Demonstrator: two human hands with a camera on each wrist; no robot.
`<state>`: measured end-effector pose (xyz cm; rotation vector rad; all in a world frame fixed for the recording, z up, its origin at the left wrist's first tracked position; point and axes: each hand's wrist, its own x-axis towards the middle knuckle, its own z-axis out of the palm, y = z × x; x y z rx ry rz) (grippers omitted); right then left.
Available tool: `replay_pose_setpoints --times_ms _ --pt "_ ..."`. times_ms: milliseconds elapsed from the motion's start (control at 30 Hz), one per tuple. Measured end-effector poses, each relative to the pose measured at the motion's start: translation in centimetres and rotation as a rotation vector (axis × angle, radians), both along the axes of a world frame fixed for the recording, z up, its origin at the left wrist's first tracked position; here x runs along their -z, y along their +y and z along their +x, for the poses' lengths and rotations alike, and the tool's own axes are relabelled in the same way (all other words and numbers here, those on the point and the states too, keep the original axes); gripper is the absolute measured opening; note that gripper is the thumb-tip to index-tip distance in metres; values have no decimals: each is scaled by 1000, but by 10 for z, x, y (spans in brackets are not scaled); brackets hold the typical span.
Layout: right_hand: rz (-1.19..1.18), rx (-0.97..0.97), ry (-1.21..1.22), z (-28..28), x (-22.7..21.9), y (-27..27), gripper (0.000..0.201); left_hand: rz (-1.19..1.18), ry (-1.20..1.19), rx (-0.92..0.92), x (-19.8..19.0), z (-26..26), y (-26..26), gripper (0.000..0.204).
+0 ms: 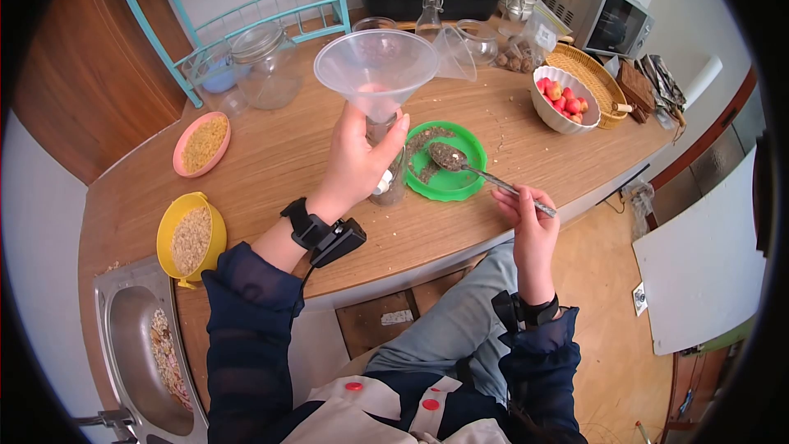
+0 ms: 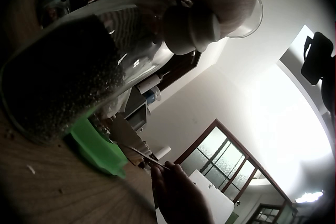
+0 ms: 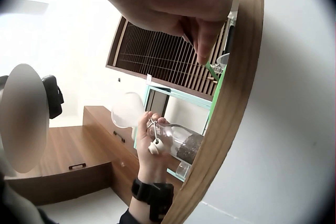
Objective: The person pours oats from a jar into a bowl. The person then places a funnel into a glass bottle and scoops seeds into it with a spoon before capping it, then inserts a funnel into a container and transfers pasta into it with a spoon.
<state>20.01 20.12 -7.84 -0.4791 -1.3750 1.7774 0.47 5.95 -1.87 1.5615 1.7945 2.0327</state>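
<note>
My left hand grips a clear glass swing-top bottle around its neck. Dark grainy material fills the bottle's lower part, and its white stopper hangs open at the side. A translucent plastic funnel stands in the bottle's mouth, its spout partly hidden by my fingers. With my right hand I hold a metal spoon by the handle. The spoon's bowl carries a heap of the dark grains over a green scalloped dish, where more of them are spread thinly.
At left are a pink dish and a yellow bowl of pale grains, beside a sink. Behind stand glass jars, a second bottle and another funnel. A white bowl of red fruit sits right.
</note>
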Motion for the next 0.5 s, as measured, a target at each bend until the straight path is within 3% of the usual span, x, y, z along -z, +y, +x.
replay_pose_setpoints --times_ms 500 --pt "-40 -20 3 1 -9 7 19 24 -62 -14 -1 1 1 28"
